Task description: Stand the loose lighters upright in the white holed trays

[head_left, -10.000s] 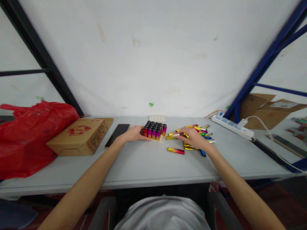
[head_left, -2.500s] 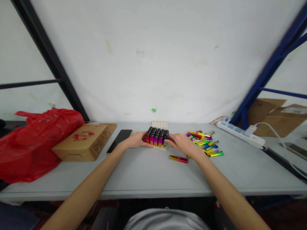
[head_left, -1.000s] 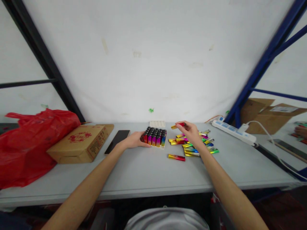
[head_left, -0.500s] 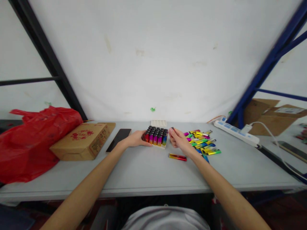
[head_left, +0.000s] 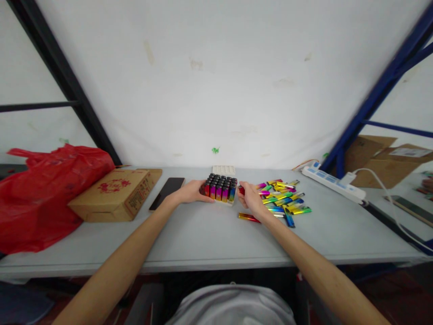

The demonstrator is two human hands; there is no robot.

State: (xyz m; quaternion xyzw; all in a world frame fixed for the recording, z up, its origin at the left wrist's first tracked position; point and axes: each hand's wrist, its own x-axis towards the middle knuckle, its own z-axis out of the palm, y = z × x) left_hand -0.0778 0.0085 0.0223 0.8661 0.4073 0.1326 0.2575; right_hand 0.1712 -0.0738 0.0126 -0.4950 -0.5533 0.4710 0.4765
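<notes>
**A:** What have I got on the head camera?

**B:** I take the tray of upright lighters (head_left: 219, 188) as my landmark. My left hand (head_left: 191, 192) lies flat against the tray's left side, fingers spread along it and closed on nothing; I judge it is there to brace the tray so it does not slide.

**A:** And the other hand?

**B:** My right hand (head_left: 249, 199) is just right of the tray, fingers pinched narrowly on a red lighter (head_left: 241, 190). The lighter's end is held close to the tray's right edge, as it would be for lining up with a slot; I cannot tell whether it touches the tray.

**A:** Where are the rest?

**B:** A loose pile of lighters (head_left: 282, 201) lies right of the tray, beyond my right hand, within easy reach. One red-and-gold lighter (head_left: 248, 217) lies alone, in front of the tray and to its right, partly under my wrist.

**A:** Anything behind?

**B:** An empty white tray (head_left: 223, 169) lies just behind the tray. A black phone (head_left: 167, 192) lies left of it, and a cardboard box (head_left: 117, 194) further left.
</notes>
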